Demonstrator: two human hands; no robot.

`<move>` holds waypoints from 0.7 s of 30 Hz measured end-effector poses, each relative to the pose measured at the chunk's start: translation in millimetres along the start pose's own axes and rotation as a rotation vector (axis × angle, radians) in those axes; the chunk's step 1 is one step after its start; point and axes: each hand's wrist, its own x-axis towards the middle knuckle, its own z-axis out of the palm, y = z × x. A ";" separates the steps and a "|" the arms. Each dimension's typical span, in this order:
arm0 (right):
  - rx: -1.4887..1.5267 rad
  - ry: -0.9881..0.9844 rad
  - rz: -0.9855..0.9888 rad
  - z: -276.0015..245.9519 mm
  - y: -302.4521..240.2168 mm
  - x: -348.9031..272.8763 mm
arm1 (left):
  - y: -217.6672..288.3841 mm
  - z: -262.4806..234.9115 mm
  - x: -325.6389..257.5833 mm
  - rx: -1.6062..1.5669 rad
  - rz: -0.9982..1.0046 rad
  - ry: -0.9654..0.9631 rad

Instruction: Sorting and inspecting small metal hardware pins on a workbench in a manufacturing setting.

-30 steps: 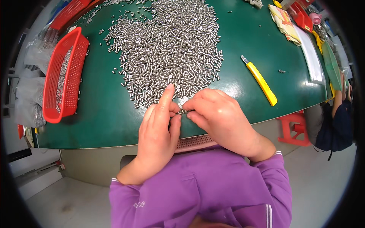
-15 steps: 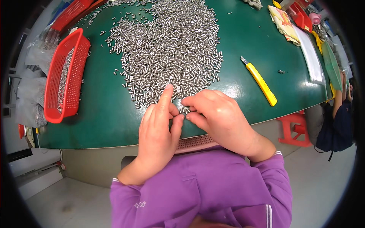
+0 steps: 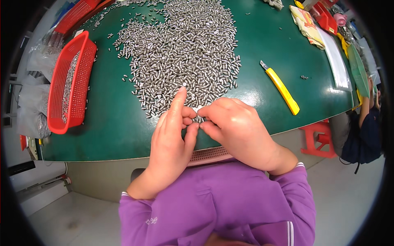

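Note:
A broad heap of small silver metal pins [image 3: 184, 53] with rounded ends is spread over the green table, reaching toward me. At its near edge my hands meet around a little cluster of these pins [image 3: 199, 119]. My left hand [image 3: 169, 133] points its index finger forward over the heap, while its other fingers curl in and its thumb closes against the cluster. From the right, the bent index finger and thumb of my right hand [image 3: 242, 131] close on the same pins. The fingertips partly hide how many pins are between them.
At left a red perforated basket [image 3: 69, 121] holds more pins. A yellow utility knife [image 3: 282, 92] lies to the right, blade out. Cloth [image 3: 305, 26] and clear plastic bags [image 3: 334, 61] sit at the far right. A red stool [image 3: 318, 139] and another person [image 3: 363, 135] are beyond the table edge.
The fingertips of both hands have drawn slightly closer together around the small cluster of pins. My left index finger has shifted a little forward. The heap looks the same.

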 end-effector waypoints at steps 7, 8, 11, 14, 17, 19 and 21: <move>-0.022 -0.047 0.006 1.5 -0.4 0.5 | -0.1 0.2 0.7 0.000 -0.002 -0.008; -0.022 -0.046 0.006 1.5 -0.6 0.5 | 0.0 0.1 0.2 0.003 -0.013 -0.008; -0.019 -0.049 0.005 1.2 -0.2 0.4 | 0.3 0.9 1.5 0.018 0.015 0.004; -0.021 -0.027 -0.005 0.9 1.4 -0.5 | -0.3 0.6 1.3 0.014 0.019 0.001; -0.018 -0.028 -0.001 0.0 1.8 -0.6 | -0.2 -0.8 0.6 -0.006 0.016 -0.017; 0.033 -0.014 -0.016 -1.0 1.4 -0.7 | 0.1 -1.0 -0.7 -0.004 0.015 0.001; 0.045 -0.017 -0.012 -1.1 2.5 0.0 | 0.7 -1.9 -1.6 0.000 0.010 0.022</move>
